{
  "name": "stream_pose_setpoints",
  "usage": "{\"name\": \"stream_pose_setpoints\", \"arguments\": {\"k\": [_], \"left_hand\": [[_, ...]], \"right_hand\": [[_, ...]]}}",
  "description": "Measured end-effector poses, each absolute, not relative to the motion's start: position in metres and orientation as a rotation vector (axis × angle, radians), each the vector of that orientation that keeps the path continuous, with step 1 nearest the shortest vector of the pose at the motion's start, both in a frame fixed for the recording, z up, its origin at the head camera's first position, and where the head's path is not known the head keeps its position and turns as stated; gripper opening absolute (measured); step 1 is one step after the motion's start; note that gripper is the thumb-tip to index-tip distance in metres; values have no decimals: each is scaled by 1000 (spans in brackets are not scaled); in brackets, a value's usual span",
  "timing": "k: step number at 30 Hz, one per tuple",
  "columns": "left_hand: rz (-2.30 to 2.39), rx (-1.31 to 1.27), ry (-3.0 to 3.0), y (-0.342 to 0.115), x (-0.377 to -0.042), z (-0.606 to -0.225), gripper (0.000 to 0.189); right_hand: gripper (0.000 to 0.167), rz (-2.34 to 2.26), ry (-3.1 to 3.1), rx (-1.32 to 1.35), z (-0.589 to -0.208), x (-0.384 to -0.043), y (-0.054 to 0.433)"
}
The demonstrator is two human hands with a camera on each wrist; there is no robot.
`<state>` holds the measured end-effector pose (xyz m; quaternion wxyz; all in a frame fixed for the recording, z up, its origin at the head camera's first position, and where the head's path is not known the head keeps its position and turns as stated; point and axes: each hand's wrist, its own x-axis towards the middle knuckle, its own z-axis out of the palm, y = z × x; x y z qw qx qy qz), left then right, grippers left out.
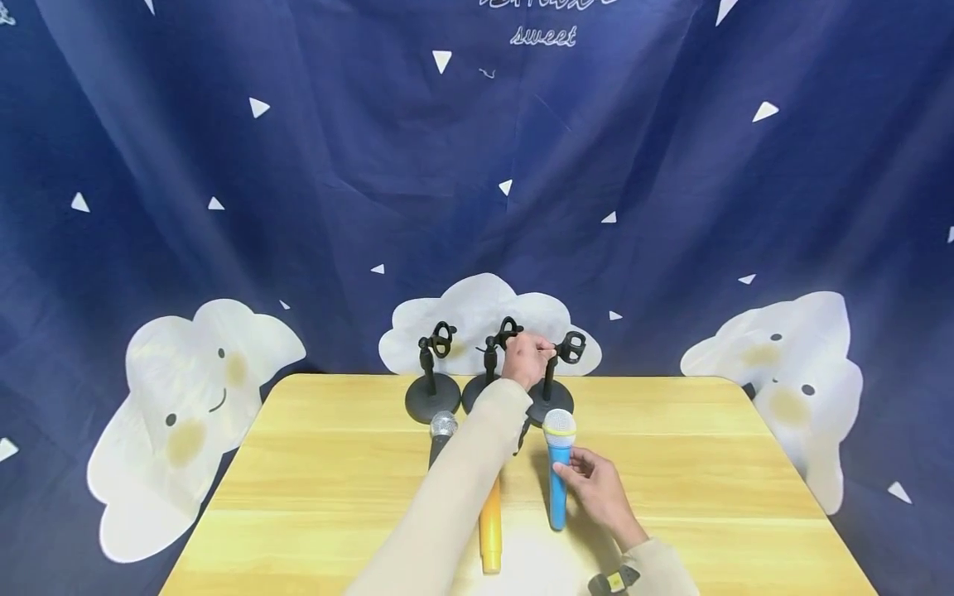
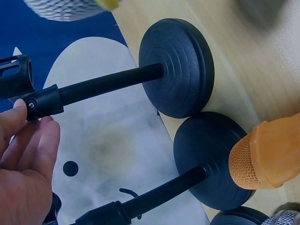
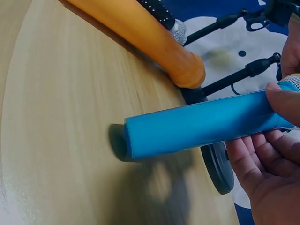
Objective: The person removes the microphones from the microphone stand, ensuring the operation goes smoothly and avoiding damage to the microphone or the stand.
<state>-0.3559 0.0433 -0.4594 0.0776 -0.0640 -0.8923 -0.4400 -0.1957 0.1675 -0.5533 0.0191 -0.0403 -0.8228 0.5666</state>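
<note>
My right hand (image 1: 602, 492) grips a blue microphone (image 1: 557, 488) by its handle, thumb on one side and fingers on the other. The microphone is tilted above the table, its white mesh head with a yellow ring toward the stands. At the right-hand black microphone stand (image 1: 550, 402), my left hand (image 1: 526, 360) pinches the joint just below the clip (image 1: 572, 348). In the left wrist view, thumb and fingertips touch that joint (image 2: 40, 104). The clip holds nothing.
Two more black stands, a left one (image 1: 432, 399) and a middle one (image 1: 489, 362), stand alongside at the table's back edge. An orange microphone (image 1: 490, 530) and a dark microphone with a silver head (image 1: 443, 425) lie partly under my left forearm. A blue curtain (image 1: 335, 207) hangs behind.
</note>
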Motion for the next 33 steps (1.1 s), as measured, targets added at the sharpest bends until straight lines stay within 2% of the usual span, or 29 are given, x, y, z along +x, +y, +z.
{"name": "stream_pose_setpoints", "arguments": {"k": [33], "left_hand": [[-1274, -125, -2691, 51, -362, -460, 7]], "right_hand": [[33, 1694, -2654, -117, -564, -195, 173]]}}
